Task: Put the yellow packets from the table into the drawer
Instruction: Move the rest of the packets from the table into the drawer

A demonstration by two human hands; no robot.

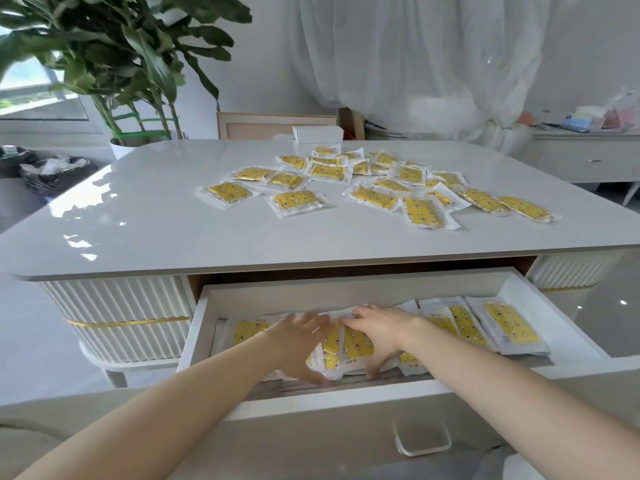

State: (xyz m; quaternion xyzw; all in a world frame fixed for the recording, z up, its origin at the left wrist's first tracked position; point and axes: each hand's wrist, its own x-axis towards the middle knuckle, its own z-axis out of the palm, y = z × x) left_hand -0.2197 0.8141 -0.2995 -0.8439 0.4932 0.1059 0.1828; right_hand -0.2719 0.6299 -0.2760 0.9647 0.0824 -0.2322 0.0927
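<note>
Both hands down in the open drawer point(561, 317); left hand point(298, 344) and right hand point(377, 336) spread flat, fingers apart, gripping nothing, pressed on a batch of yellow packets point(341, 348), probably to bed them level beside those already stowed point(498, 327); many more scattered across the table point(138, 216), well apart.

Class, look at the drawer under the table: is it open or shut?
Open. The drawer is pulled out from under the table, its inside exposed, with yellow packets lying in it.

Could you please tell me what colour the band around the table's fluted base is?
Gold band, clearest in the head view.
</note>
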